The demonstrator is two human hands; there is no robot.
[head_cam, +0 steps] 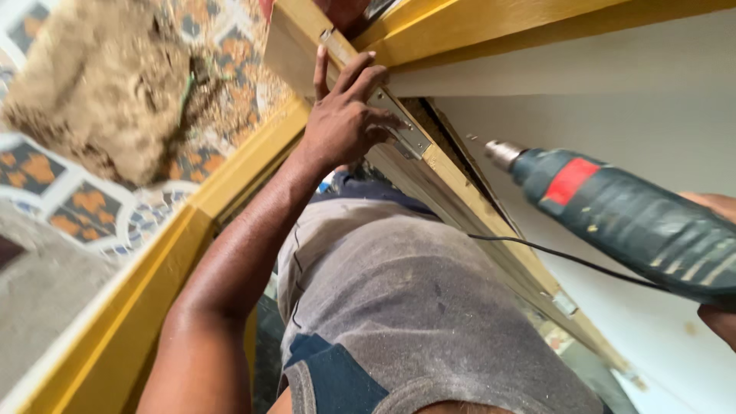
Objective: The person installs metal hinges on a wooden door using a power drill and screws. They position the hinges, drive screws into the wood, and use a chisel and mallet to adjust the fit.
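My left hand presses a metal hinge against the edge of a yellow-painted wooden door, fingers spread over the plate. My right hand grips a dark green power drill with a red patch; only the fingers show at the right edge. The drill's chuck and bit point at the white wall surface close to the hinge, a short gap away. The drill's black cord runs along the door edge. My dusty grey shirt fills the lower middle.
A yellow door frame runs diagonally at the left, another yellow frame piece across the top. Patterned orange and blue floor tiles with a heap of sand lie beyond. A second hinge sits lower on the door edge.
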